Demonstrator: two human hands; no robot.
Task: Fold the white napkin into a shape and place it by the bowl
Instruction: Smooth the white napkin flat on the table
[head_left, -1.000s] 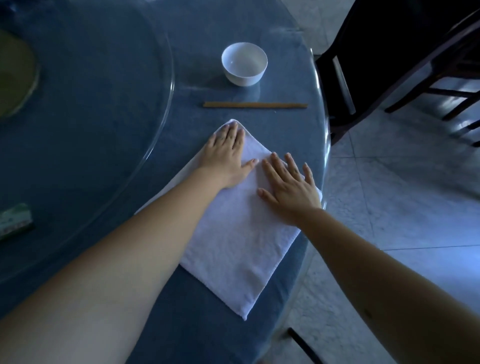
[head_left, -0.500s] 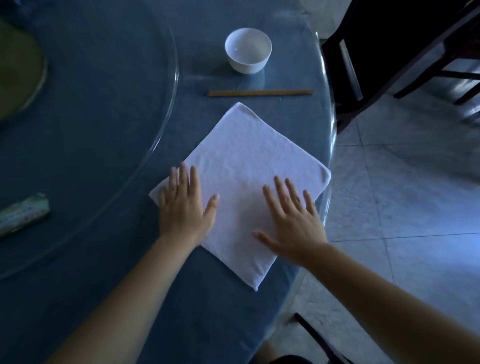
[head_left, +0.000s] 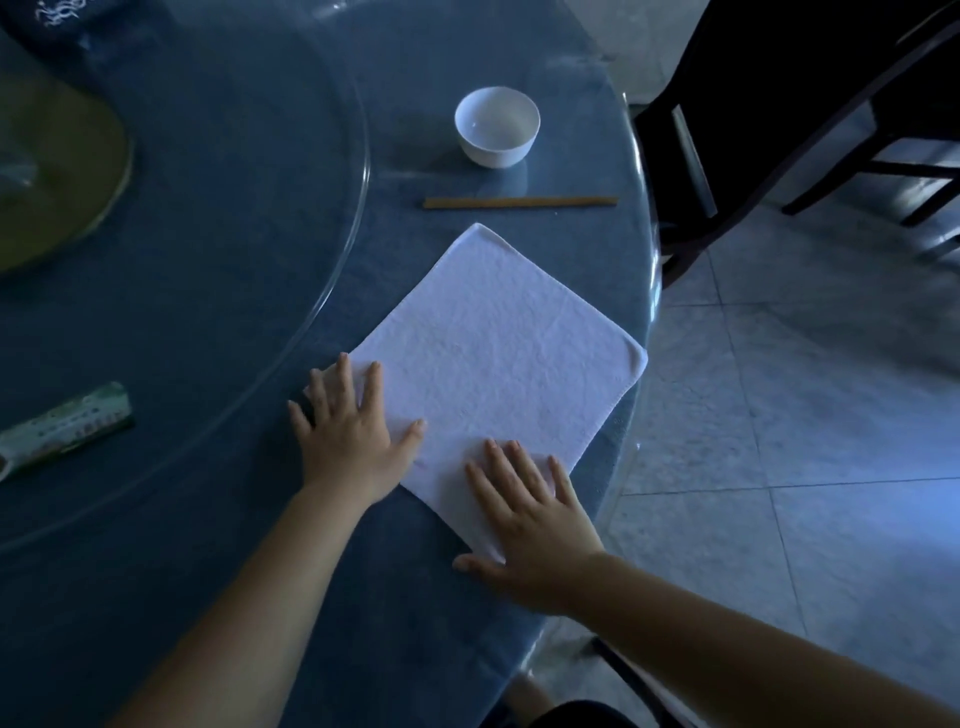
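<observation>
The white napkin (head_left: 498, 353) lies flat as a square, turned like a diamond, near the right edge of the round blue table (head_left: 234, 260). My left hand (head_left: 350, 431) rests flat, fingers spread, on the napkin's left corner. At the near corner my right hand (head_left: 530, 525) presses down flat, fingers apart. Neither hand grips anything. A small white bowl (head_left: 497, 126) stands beyond the napkin, with a pair of brown chopsticks (head_left: 519, 202) lying between them.
A glass turntable rim (head_left: 358, 208) curves across the table's left part. A wrapped green-and-white packet (head_left: 62, 426) lies at the left. A dark wooden chair (head_left: 779, 130) stands at the table's right edge, over a tiled floor (head_left: 805, 415).
Both hands have slid back along the napkin from its far half to its near corners, smoothing it flat. The view shifted slightly.
</observation>
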